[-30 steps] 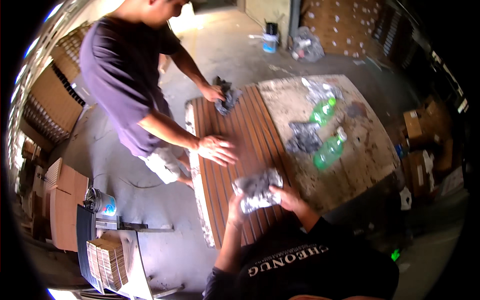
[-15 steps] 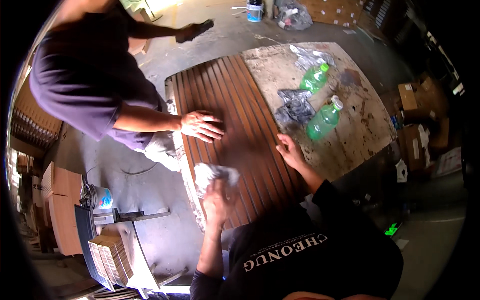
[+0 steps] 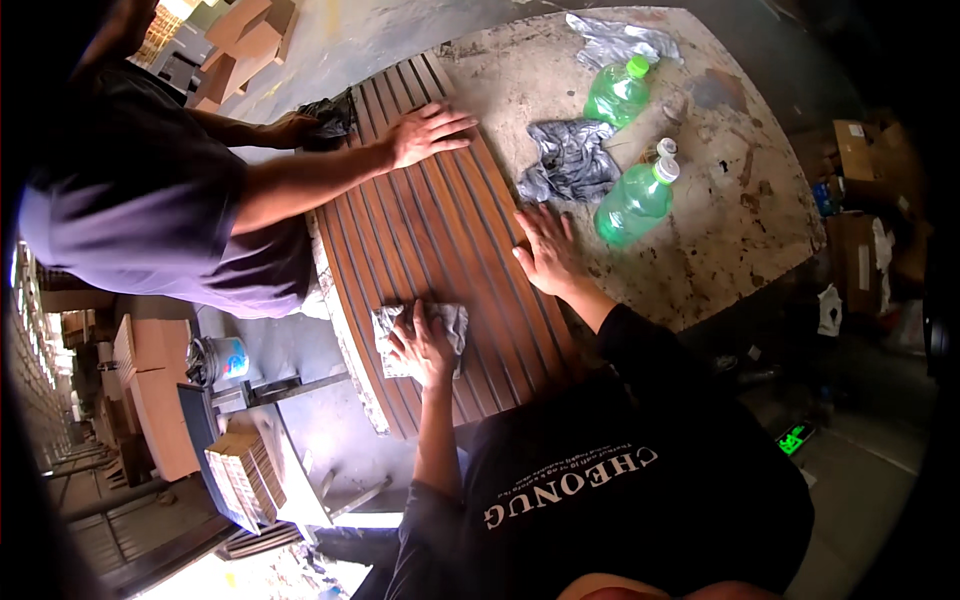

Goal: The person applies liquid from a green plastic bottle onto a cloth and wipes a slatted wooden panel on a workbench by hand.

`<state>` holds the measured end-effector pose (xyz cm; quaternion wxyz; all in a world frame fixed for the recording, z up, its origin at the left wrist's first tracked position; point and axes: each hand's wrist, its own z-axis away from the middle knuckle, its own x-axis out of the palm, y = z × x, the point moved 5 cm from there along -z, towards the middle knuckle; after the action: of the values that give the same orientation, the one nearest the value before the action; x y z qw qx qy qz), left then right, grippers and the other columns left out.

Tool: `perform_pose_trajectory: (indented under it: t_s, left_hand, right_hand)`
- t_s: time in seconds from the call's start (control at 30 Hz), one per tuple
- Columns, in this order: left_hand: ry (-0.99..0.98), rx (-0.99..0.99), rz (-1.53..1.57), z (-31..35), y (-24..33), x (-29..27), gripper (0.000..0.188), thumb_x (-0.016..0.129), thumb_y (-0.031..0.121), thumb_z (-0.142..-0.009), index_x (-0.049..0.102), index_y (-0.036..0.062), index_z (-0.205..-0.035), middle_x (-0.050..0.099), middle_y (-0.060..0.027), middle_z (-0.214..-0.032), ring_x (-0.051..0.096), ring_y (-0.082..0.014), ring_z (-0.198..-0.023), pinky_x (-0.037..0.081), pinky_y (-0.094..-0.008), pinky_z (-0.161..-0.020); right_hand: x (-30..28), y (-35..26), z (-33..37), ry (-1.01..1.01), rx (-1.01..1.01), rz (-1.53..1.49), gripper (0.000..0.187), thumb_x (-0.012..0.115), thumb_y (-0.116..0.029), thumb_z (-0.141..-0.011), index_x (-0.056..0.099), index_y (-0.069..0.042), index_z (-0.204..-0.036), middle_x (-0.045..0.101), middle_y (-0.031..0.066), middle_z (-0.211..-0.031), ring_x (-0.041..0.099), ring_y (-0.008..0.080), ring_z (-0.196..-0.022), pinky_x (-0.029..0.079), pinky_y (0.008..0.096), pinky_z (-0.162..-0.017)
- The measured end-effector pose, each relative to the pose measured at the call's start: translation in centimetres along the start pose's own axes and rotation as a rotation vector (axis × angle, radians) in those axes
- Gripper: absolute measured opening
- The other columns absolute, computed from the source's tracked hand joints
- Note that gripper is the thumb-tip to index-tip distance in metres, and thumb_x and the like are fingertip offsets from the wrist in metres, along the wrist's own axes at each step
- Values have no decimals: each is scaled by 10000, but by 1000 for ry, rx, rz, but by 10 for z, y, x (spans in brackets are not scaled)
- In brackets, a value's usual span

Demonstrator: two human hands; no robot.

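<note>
- While a co-worker (image 3: 150, 180) leans in from 10 o'clock, that person's farther hand (image 3: 295, 130) is at a black cloth (image 3: 332, 115), beside the upper left edge of the slatted board (image 3: 445, 250).
- The pale cloth (image 3: 452, 328) lies flat on the near part of this board, left of its midline and directly beneath the left hand (image 3: 425, 350), the nearer of the two.
- That left hand is palm down, its fingers spread over the cloth rather than pinching it; they point to about 11 o'clock, with the forearm rising from 6.
- Well apart at 12 o'clock from it, the co-worker's nearer hand (image 3: 430, 135) rests on the board, whose long axis and slats run from 11 to 5 o'clock.
- At the board's right edge, the right hand (image 3: 547, 250) is spread and holds nothing visible; its forearm comes from 4 to 5 o'clock, and the pale cloth lies at 8 from it.
- Just beyond its fingertips, toward 12 o'clock, sits a crumpled grey cloth (image 3: 570, 165); two green bottles (image 3: 635, 207) stand toward 1 and 2 on the desk (image 3: 740, 230).
</note>
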<state>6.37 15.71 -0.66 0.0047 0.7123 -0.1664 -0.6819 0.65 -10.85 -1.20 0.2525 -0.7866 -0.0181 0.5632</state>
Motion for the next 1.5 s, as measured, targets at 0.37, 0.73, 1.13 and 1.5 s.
perform_pose_trajectory:
  t_s: [0.37, 0.73, 1.13, 1.5]
  left_hand:
    - [96, -114, -38, 57, -6, 4, 651, 668, 356, -764, 430, 298, -1367, 240, -166, -1484, 197, -392, -1362, 181, -614, -1043]
    - [448, -97, 104, -117, 19, 22, 401, 576, 236, -843, 514, 20, -1176, 467, -275, -1230, 442, -479, -1148, 438, -539, -875]
    - [174, 107, -73, -121, 37, 2, 139, 504, 129, -837, 579, 108, -952, 522, -163, -880, 584, -363, -803, 522, -461, -657]
    - [-84, 160, -175, -120, 37, 0, 215, 512, 130, -843, 571, 168, -1046, 540, -124, -889, 619, -328, -812, 534, -438, -587]
  right_hand:
    - [13, -1, -19, -86, 93, -118, 686, 509, -262, -851, 236, -25, -1434, 281, 151, -1480, 237, 350, -1370, 67, 576, -1112]
    - [4, -2, -20, -108, -46, -101, 603, 422, -280, -937, 211, -65, -1459, 252, 151, -1498, 202, 344, -1394, 86, 594, -1086]
    - [7, 3, -24, -113, 12, -117, 651, 487, -263, -884, 234, -56, -1447, 299, 153, -1466, 256, 314, -1374, 129, 582, -1080]
    - [12, 7, -25, -142, 60, -176, 604, 434, -265, -921, 233, -67, -1455, 276, 145, -1487, 221, 335, -1389, 106, 596, -1074]
